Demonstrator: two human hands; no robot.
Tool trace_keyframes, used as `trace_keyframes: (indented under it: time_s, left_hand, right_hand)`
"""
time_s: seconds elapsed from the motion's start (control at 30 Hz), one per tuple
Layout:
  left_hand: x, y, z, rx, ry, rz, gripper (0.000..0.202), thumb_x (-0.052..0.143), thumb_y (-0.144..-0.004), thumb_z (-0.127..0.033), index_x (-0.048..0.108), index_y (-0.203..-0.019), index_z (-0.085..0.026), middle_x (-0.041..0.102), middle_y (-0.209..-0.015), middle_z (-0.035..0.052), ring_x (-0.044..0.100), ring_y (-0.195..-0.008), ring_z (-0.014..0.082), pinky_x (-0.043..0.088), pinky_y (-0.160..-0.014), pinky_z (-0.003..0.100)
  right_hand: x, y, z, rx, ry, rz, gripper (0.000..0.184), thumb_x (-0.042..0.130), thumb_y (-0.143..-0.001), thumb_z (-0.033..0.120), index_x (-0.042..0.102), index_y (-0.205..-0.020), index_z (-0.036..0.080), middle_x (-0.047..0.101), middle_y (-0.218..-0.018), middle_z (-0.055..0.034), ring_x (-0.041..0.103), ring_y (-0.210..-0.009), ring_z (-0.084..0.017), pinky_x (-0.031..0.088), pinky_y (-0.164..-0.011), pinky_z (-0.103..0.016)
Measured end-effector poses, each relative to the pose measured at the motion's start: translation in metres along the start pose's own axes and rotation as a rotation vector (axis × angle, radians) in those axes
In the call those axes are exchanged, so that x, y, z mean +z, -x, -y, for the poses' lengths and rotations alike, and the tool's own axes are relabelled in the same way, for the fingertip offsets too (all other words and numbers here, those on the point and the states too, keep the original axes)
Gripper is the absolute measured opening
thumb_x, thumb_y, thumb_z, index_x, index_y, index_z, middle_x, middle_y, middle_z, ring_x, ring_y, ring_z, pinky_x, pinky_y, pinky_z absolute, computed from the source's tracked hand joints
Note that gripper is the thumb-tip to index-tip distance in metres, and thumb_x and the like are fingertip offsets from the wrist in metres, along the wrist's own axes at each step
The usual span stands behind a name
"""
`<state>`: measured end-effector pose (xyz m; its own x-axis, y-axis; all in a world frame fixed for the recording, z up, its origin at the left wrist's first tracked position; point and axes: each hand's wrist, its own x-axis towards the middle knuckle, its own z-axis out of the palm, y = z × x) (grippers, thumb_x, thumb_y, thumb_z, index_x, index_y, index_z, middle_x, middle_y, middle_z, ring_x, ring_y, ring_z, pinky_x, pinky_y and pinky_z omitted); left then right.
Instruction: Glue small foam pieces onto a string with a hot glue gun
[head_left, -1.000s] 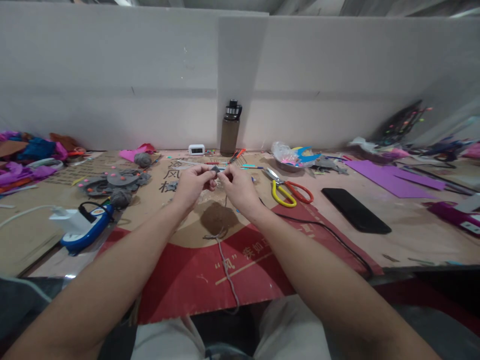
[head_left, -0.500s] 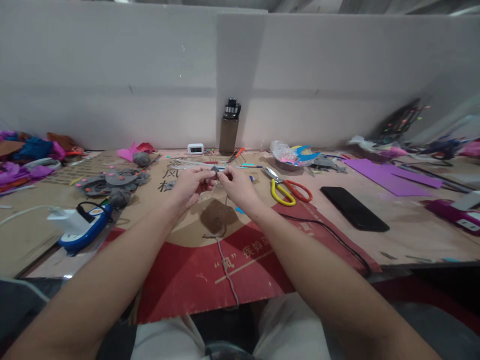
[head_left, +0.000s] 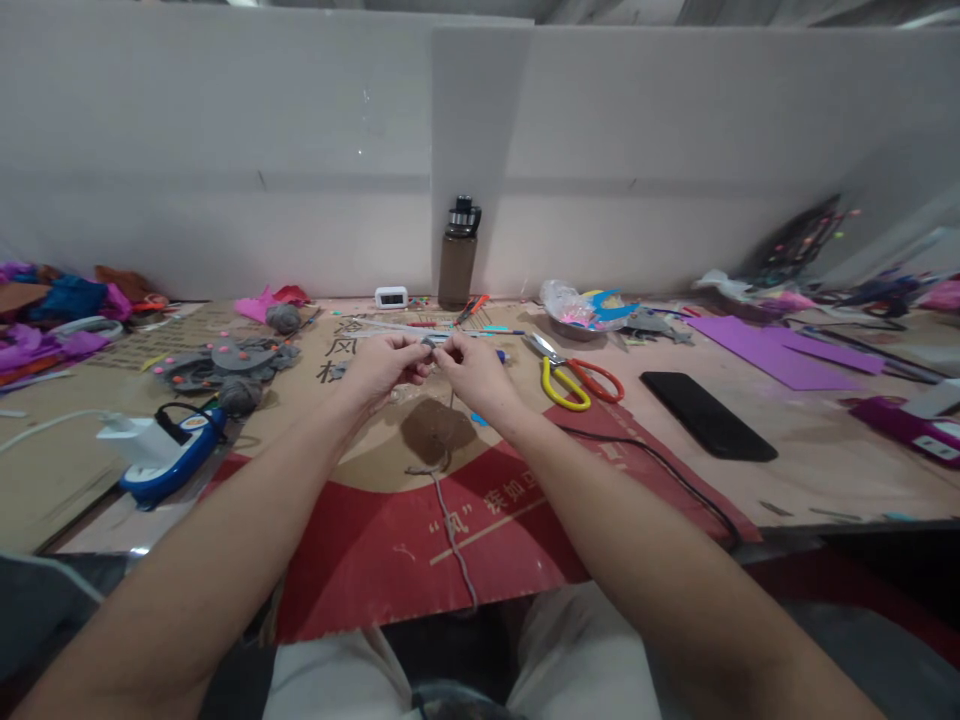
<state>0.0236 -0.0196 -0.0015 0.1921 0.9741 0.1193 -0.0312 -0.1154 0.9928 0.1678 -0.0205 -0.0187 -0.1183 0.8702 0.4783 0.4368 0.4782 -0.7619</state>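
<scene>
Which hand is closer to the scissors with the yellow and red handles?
Right. The right hand is left of the scissors, not touching them; the left hand is farther left, past the right hand.

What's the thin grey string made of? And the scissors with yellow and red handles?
Thin grey string: probably yarn, dull and soft-looking, lying in loose bends. Scissors with yellow and red looped handles: blades probably polished metal, shining; handles seem smooth plastic or rubber, solidly coloured.
</scene>
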Motion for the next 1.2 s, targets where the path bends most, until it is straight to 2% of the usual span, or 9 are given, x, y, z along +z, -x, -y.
trace_keyframes:
  time_s: [0.17, 0.37, 0.5, 0.6, 0.73, 0.9, 1.07, 1.2]
  left_hand:
    - [-0.002, -0.004, 0.003, -0.009, 0.025, -0.026, 0.011, 0.062, -0.067, -0.02, 0.058, -0.059, -0.014, 0.053, -0.049, 0.0004, 0.046, -0.043, 0.0058, 0.035, -0.041, 0.017]
    - [-0.003, -0.001, -0.01, -0.126, 0.301, -0.14, 0.002, 0.058, -0.064, -0.014, 0.057, -0.063, -0.013, 0.057, -0.058, 0.0011, 0.046, -0.043, 0.0047, 0.036, -0.04, 0.015]
    - [-0.008, -0.002, -0.011, -0.07, 0.299, -0.176, 0.004, 0.058, -0.065, -0.014, 0.055, -0.063, -0.012, 0.055, -0.056, 0.0002, 0.043, -0.041, 0.0037, 0.032, -0.036, 0.014]
    - [-0.017, -0.008, -0.01, -0.001, 0.318, -0.251, 0.004, 0.057, -0.066, -0.013, 0.055, -0.064, -0.012, 0.055, -0.057, 0.0002, 0.042, -0.04, 0.0033, 0.029, -0.035, 0.014]
    - [-0.041, -0.017, -0.014, 0.048, 0.44, -0.367, 0.008, 0.057, -0.067, -0.009, 0.051, -0.064, -0.014, 0.054, -0.056, -0.001, 0.04, -0.039, 0.0024, 0.027, -0.035, 0.012]
    - [-0.076, -0.026, -0.024, 0.114, 0.7, -0.519, 0.013, 0.051, -0.071, -0.004, 0.049, -0.064, -0.014, 0.051, -0.053, -0.0024, 0.043, -0.039, 0.0018, 0.031, -0.036, 0.01]
    - [-0.086, -0.025, -0.032, 0.136, 0.853, -0.524, 0.015, 0.049, -0.076, -0.004, 0.048, -0.064, -0.014, 0.052, -0.054, -0.0024, 0.044, -0.039, 0.0004, 0.03, -0.035, 0.008]
    - [-0.091, -0.019, -0.046, 0.24, 0.965, -0.526, 0.018, 0.047, -0.08, -0.006, 0.046, -0.065, -0.016, 0.053, -0.054, -0.0044, 0.045, -0.042, -0.0012, 0.034, -0.038, 0.006]
  right_hand:
    - [0.003, 0.0, -0.003, -0.013, -0.062, 0.058, 0.022, 0.048, -0.08, 0.035, 0.05, -0.065, 0.02, 0.047, -0.057, 0.0043, 0.043, -0.055, -0.01, 0.033, -0.056, -0.024]
    - [0.003, -0.002, -0.002, 0.149, -0.203, 0.118, 0.018, 0.048, -0.08, 0.03, 0.045, -0.065, 0.019, 0.042, -0.051, 0.0068, 0.041, -0.044, -0.007, 0.033, -0.045, -0.021]
    - [0.001, -0.001, 0.003, 0.254, -0.314, 0.164, 0.014, 0.046, -0.08, 0.026, 0.043, -0.067, 0.02, 0.038, -0.05, 0.0082, 0.038, -0.037, -0.007, 0.033, -0.038, -0.02]
    - [0.001, 0.0, 0.002, 0.271, -0.331, 0.178, 0.013, 0.046, -0.08, 0.026, 0.044, -0.069, 0.02, 0.037, -0.05, 0.0084, 0.038, -0.037, -0.007, 0.033, -0.037, -0.02]
    - [0.002, -0.002, -0.005, 0.221, -0.23, 0.169, 0.015, 0.045, -0.08, 0.03, 0.045, -0.069, 0.02, 0.037, -0.05, 0.0081, 0.037, -0.039, -0.008, 0.032, -0.04, -0.021]
    - [-0.001, -0.004, -0.012, 0.14, -0.092, 0.133, 0.017, 0.047, -0.078, 0.027, 0.048, -0.064, 0.018, 0.043, -0.053, 0.0058, 0.041, -0.052, -0.009, 0.033, -0.054, -0.022]
    - [-0.007, -0.004, -0.012, 0.074, 0.061, 0.081, 0.013, 0.051, -0.076, 0.018, 0.049, -0.063, 0.017, 0.05, -0.062, 0.0025, 0.044, -0.063, -0.011, 0.03, -0.062, -0.024]
    - [-0.014, -0.007, -0.012, 0.058, 0.247, -0.012, 0.01, 0.05, -0.079, 0.019, 0.054, -0.07, 0.017, 0.057, -0.07, -0.0009, 0.047, -0.068, -0.013, 0.031, -0.064, -0.025]
